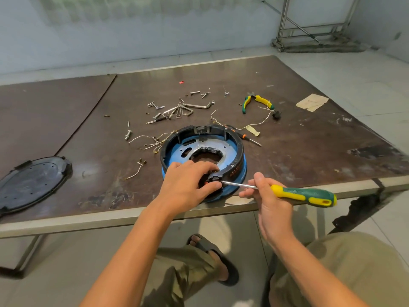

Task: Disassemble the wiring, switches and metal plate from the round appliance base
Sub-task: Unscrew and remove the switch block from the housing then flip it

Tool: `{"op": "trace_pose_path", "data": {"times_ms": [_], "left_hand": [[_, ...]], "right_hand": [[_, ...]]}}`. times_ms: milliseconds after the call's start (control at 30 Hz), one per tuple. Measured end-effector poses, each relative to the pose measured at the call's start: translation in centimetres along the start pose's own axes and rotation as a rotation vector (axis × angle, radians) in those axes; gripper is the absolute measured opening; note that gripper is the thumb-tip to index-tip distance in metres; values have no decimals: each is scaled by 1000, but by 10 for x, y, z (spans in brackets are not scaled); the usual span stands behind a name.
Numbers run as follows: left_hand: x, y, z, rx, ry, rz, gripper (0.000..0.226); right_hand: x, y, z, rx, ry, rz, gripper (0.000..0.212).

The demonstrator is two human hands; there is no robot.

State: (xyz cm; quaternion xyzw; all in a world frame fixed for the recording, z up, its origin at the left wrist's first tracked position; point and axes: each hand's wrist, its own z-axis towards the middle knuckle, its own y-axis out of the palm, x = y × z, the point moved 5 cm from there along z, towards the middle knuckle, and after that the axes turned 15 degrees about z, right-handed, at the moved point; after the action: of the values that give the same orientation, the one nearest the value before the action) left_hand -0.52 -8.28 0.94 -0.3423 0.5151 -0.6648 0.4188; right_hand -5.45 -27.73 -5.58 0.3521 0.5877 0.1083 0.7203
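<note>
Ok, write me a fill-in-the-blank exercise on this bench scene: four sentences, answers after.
1. The right hand holds a ____ by its green-and-yellow handle.
2. The left hand grips the round base, whose outer wall is ____ below its black ring.
3. The pliers have yellow and ____ handles.
4. The black round cover lies on the table's ____ side.
Answers: screwdriver; blue; green; left.

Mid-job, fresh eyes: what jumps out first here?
The round appliance base sits at the near edge of the table; the left hand grips a black part on its rim while the right hand points a green-and-yellow screwdriver at it. Behind lie scattered screws and hex keys, pliers to their right.
</note>
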Motion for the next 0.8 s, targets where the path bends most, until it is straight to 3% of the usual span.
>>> {"op": "trace_pose_path", "data": {"times_ms": [200, 500, 800], "left_hand": [[-1, -1, 1, -19, -1, -14, 36], [-3, 2, 3, -50, -8, -56, 37], [-4, 0, 2, -57, 15, -53, 39]], "right_hand": [[10, 1, -14, 97, 29, 77, 35], [23, 1, -30, 173, 57, 236, 32], [10, 4, -18, 21, -9, 61, 29]]}}
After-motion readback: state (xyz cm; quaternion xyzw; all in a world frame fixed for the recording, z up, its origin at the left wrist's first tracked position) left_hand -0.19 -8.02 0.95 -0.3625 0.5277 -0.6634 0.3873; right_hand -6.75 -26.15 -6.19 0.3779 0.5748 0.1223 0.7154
